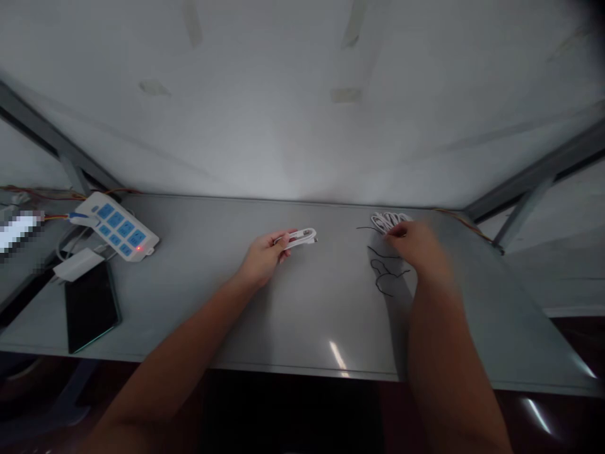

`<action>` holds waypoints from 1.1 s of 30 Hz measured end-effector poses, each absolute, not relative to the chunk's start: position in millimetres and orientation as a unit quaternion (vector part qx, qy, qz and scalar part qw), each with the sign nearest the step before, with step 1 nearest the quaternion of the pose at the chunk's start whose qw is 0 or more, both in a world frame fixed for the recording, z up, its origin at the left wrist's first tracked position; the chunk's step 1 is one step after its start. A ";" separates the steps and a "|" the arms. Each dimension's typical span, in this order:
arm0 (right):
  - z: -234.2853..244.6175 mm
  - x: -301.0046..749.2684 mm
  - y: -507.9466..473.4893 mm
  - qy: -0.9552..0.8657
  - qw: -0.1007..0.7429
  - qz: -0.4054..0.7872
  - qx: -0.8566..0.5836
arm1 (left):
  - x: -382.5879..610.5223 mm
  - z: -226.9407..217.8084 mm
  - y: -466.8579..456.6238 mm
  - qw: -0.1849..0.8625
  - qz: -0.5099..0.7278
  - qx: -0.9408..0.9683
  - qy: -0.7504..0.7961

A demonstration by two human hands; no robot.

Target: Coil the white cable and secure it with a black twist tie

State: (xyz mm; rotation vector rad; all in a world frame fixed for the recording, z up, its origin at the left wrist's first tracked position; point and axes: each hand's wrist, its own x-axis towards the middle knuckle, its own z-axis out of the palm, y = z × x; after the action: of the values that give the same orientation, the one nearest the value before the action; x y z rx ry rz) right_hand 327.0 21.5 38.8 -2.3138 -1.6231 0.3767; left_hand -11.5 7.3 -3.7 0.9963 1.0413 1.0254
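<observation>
Over the middle of the table, my left hand (265, 255) is closed around a folded white cable (305, 236); its looped end and a small plug stick out to the right. My right hand (412, 243) reaches to the far right part of the table, thumb and fingers pinched together. Just behind those fingers lie several coiled white cables (385, 220). What the pinch holds, if anything, is too small to tell. Thin black ties (385, 271) lie loose on the table, left of my right wrist and below the coils.
A white power strip (123, 228) with blue sockets and a lit red light sits at the left, a white adapter (79, 265) close by. Below them lies a dark tablet (92, 309). The grey table (316, 302) meets a pale wall (283, 139) with tape scraps.
</observation>
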 end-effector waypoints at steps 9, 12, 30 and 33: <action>34.2 330.8 14.2 -0.639 -0.043 0.241 -0.729 | -13.6 -4.2 9.3 0.624 0.457 0.446 0.451; 35.3 324.1 14.1 -0.634 -0.065 0.255 -0.727 | -12.7 -4.4 8.8 0.624 0.452 0.444 0.458; 14.5 185.8 4.3 -0.331 0.489 0.686 -0.425 | -6.6 10.3 -7.6 0.651 0.349 0.556 0.382; 12.4 183.3 2.8 -0.317 0.490 0.691 -0.427 | -5.9 4.5 -7.9 0.653 0.333 0.566 0.377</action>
State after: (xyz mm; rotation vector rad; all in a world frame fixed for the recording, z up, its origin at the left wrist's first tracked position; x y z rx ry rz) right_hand 183.3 2.8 12.4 -1.0367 -0.7693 1.6795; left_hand -5.9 -7.9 4.5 1.2843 0.8558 0.7567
